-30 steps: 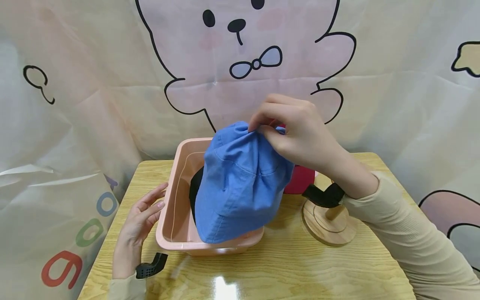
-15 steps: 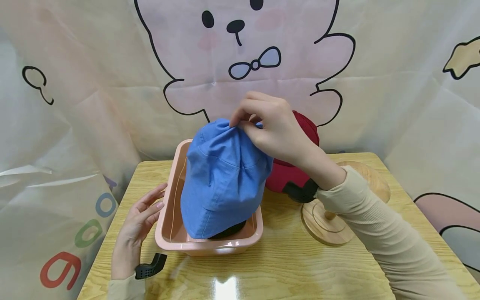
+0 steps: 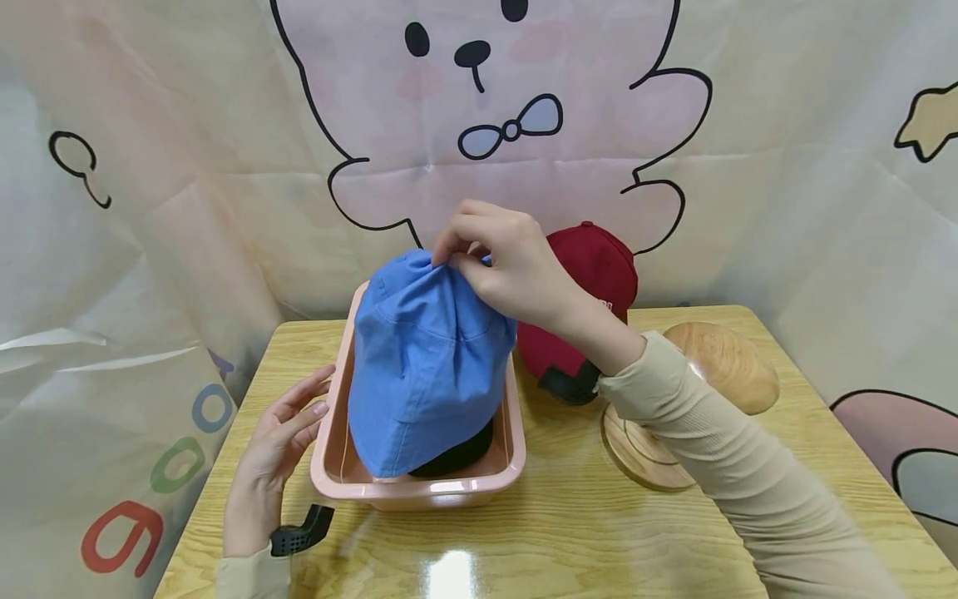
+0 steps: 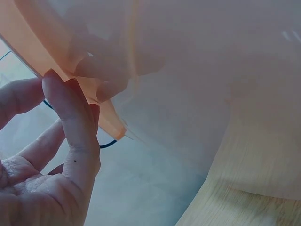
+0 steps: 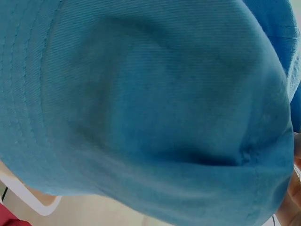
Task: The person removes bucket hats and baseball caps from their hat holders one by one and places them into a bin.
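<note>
A blue hat (image 3: 427, 366) is held by its crown in the right hand (image 3: 509, 262), the fabric being pinched between thumb and fingers so that this grip is narrowed on the cloth. The hat is suspended over a pink bin (image 3: 430, 491), crown up and brim down, with folds drawn toward the pinched spot. Most of the right wrist view is filled by the blue fabric, and rows of stitching are shown at its left. Beneath the hat's near edge, a black item (image 3: 464, 453) is partly seen inside the bin; whether it is touched by the hat cannot be told.

The outer left wall of the bin is touched by the left hand (image 3: 284, 437), its grip loose, with thumb and fingers held apart and nothing enclosed.

Just to the right of the bin, toward the far side, a red cap (image 3: 591, 262) is partly covered by the right forearm. Farther right, a wooden stand (image 3: 726, 366) with a rounded top and round base is crossed by the beige sleeve (image 3: 733, 441). The bin and stand are supported by a wood-grain tabletop (image 3: 591, 532), and a printed backdrop (image 3: 479, 187) is hung behind.
</note>
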Demonstrator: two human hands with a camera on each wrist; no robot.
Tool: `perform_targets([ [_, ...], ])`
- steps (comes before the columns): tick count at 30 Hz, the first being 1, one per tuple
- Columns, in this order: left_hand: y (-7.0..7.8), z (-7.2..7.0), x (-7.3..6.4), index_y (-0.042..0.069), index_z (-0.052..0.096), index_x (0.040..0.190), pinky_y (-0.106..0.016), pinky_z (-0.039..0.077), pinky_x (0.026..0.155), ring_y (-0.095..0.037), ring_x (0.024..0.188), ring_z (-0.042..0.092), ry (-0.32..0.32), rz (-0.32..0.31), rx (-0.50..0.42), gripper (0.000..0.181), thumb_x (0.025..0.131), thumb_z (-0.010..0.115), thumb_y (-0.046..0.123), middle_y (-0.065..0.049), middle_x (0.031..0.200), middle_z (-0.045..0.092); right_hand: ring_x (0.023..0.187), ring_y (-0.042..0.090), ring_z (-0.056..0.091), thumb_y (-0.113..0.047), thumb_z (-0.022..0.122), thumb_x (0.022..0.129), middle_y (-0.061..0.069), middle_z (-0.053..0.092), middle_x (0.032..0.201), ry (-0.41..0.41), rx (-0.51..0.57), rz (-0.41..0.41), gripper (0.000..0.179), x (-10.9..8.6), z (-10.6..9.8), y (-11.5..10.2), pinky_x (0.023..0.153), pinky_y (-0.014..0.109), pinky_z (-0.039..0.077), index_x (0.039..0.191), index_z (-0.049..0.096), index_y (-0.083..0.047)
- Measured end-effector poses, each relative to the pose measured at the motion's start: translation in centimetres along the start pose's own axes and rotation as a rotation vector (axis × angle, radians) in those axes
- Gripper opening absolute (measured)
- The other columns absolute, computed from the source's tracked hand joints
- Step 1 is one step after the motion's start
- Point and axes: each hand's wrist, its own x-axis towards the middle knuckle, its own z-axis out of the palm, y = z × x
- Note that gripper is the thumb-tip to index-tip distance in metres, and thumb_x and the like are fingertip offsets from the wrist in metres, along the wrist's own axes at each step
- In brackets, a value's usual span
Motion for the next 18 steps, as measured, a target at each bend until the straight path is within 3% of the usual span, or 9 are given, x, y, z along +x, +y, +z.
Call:
perform_targets([
  [8,0.0,-0.2,-0.1,0.012,0.054,0.137,-0.021,0.057,0.082,-0.007,0.099,0.065,-0.021,0.004,0.003,0.047,0.096,0.043,-0.007,0.003,0.117,0.058,0.081,0.011,0.06,0.005,0.057,0.086,0.002,0.065,0.085,-0.027,-0.003,-0.037,0.02,-0.2,1.8,0.5,0.075,0.029,0.054,0.082,0.07,-0.009],
  [18,-0.2,-0.7,0.0,0.014,0.055,0.136,-0.021,0.056,0.083,-0.007,0.1,0.065,-0.009,-0.002,0.013,0.047,0.096,0.043,-0.007,0.004,0.118,0.058,0.081,0.011,0.059,0.005,0.056,0.086,0.001,0.064,0.086,-0.064,-0.038,0.001,0.021,-0.6,3.5,1.2,0.075,0.028,0.053,0.082,0.07,-0.01],
])
